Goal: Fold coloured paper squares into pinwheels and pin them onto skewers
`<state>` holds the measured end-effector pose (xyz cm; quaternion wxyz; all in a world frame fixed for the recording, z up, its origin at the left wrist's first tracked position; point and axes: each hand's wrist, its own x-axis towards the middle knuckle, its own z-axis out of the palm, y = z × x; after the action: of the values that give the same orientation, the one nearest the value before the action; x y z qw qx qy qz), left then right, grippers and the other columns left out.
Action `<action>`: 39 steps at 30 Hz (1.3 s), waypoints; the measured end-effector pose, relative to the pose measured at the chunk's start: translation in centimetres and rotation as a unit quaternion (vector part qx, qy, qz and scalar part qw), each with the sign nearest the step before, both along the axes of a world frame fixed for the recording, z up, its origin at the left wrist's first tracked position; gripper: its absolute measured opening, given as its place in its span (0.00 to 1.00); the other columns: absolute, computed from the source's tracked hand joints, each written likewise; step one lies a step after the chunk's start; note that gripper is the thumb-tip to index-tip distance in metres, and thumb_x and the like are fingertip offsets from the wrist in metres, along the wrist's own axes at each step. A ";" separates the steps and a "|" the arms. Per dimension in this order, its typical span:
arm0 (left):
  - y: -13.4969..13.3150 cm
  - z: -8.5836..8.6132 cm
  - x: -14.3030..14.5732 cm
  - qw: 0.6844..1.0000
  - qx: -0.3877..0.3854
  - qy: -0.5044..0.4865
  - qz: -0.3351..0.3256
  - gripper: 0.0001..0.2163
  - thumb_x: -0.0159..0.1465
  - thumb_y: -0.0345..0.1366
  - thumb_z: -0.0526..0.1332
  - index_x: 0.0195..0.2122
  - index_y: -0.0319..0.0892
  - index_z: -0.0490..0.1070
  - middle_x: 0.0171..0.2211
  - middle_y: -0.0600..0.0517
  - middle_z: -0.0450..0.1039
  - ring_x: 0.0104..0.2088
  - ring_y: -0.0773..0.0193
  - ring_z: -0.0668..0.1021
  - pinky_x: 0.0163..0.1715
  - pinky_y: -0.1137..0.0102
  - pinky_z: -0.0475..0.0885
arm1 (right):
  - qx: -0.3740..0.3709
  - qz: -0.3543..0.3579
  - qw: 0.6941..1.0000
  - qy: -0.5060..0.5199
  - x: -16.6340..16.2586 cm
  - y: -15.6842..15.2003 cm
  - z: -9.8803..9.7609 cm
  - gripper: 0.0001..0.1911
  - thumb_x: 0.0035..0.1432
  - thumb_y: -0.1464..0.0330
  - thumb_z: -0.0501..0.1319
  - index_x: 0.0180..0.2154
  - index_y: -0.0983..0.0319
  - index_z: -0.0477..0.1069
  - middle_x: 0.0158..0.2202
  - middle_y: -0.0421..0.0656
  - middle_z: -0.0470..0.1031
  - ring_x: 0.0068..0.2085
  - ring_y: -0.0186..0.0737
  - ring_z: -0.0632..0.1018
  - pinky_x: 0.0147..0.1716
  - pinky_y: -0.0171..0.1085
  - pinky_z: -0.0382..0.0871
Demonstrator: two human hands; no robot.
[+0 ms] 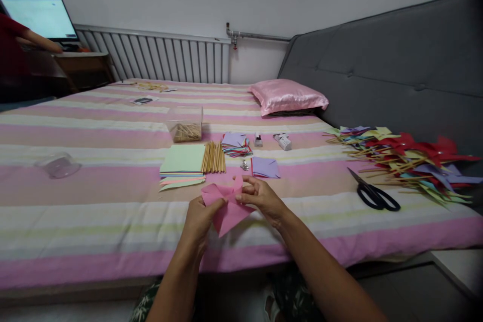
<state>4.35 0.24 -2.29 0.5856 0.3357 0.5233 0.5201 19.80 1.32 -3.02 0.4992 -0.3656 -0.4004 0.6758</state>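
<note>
A pink paper pinwheel piece (228,217), cut and partly folded, is held above the bed's near side. My left hand (202,216) grips its left part, thumb on top. With thumb and fingers my right hand (263,198) pinches a raised flap at the paper's right. Just beyond lie a stack of coloured paper sheets (184,158), a row of thin wooden sticks (214,157), small metal fasteners (244,165), a purple paper stack (265,167) and a pile of cut paper squares (235,142).
Black-handled scissors (373,193) lie at right beside a heap of paper pinwheels on sticks (411,153). A clear box of sticks (184,125), a clear lid (58,165), a small white item (283,141) and a pink pillow (287,96) rest on the striped bed. A person's arm (41,40) shows far left.
</note>
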 end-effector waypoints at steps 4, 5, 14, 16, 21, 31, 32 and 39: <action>0.1 -0.2 0.0 1.000 0.001 0.014 -0.001 0.09 0.39 0.33 0.69 0.21 0.35 0.74 0.19 0.51 0.74 0.20 0.67 0.72 0.22 0.74 0.63 | -0.002 -0.026 0.999 -0.030 0.1 0.2 -0.2 0.31 0.37 0.68 0.72 0.45 0.64 0.65 0.22 0.33 0.71 0.24 0.29 0.72 0.29 0.30 0.64; 0.1 -0.3 0.0 1.000 0.003 0.016 -0.003 0.09 0.39 0.33 0.69 0.21 0.35 0.74 0.19 0.51 0.74 0.20 0.67 0.72 0.22 0.74 0.63 | -0.003 -0.029 0.999 -0.039 0.1 0.2 -0.3 0.31 0.37 0.68 0.72 0.46 0.64 0.65 0.21 0.33 0.71 0.24 0.29 0.72 0.28 0.30 0.63; 0.4 -0.7 -0.1 1.000 -0.007 0.005 0.023 0.10 0.40 0.32 0.69 0.25 0.34 0.75 0.21 0.51 0.75 0.21 0.66 0.73 0.22 0.74 0.63 | 0.059 -0.060 0.993 -0.087 -0.1 0.4 -0.2 0.28 0.41 0.67 0.69 0.46 0.63 0.67 0.30 0.40 0.75 0.31 0.35 0.75 0.34 0.35 0.67; 0.6 -0.5 -0.3 0.998 -0.009 -0.010 0.064 0.11 0.39 0.31 0.69 0.25 0.34 0.75 0.20 0.52 0.75 0.21 0.67 0.72 0.21 0.74 0.63 | 0.119 -0.108 0.981 -0.109 -0.2 0.5 -0.2 0.25 0.43 0.68 0.68 0.46 0.61 0.67 0.36 0.43 0.75 0.36 0.37 0.76 0.36 0.36 0.67; 1.0 -0.1 -1.1 0.984 -0.030 -0.095 0.147 0.12 0.36 0.28 0.69 0.25 0.35 0.73 0.20 0.56 0.74 0.20 0.69 0.73 0.19 0.76 0.64 | 0.265 -0.182 0.932 -0.171 -0.1 0.1 0.0 0.13 0.49 0.72 0.62 0.40 0.60 0.71 0.26 0.38 0.71 0.28 0.32 0.72 0.30 0.33 0.65; 1.2 0.2 -1.7 0.979 -0.040 -0.168 0.113 0.13 0.38 0.25 0.68 0.27 0.33 0.73 0.22 0.52 0.75 0.21 0.68 0.74 0.20 0.75 0.67 | 0.268 0.054 0.923 -0.270 -1.7 -1.0 -0.5 0.18 0.48 0.77 0.60 0.42 0.61 0.77 0.31 0.42 0.80 0.29 0.37 0.79 0.29 0.34 0.70; 1.2 0.1 -1.6 0.979 -0.041 -0.167 0.108 0.13 0.38 0.25 0.68 0.27 0.33 0.73 0.23 0.52 0.75 0.21 0.68 0.74 0.21 0.75 0.67 | 0.263 0.044 0.925 -0.270 -1.8 -0.9 -0.6 0.16 0.49 0.76 0.60 0.40 0.61 0.78 0.31 0.43 0.80 0.29 0.37 0.79 0.29 0.34 0.70; 1.0 -0.2 -1.1 0.985 -0.020 -0.143 0.092 0.11 0.37 0.28 0.70 0.23 0.34 0.73 0.20 0.54 0.73 0.21 0.70 0.72 0.20 0.75 0.65 | 0.230 0.024 0.950 -0.210 -2.1 -0.6 -1.5 0.08 0.50 0.68 0.65 0.35 0.59 0.79 0.29 0.42 0.80 0.30 0.38 0.80 0.30 0.35 0.72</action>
<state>3.21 1.25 -2.51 0.6104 0.1963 0.4738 0.6036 17.75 0.76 -4.53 0.4586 -0.3646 -0.6493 0.4849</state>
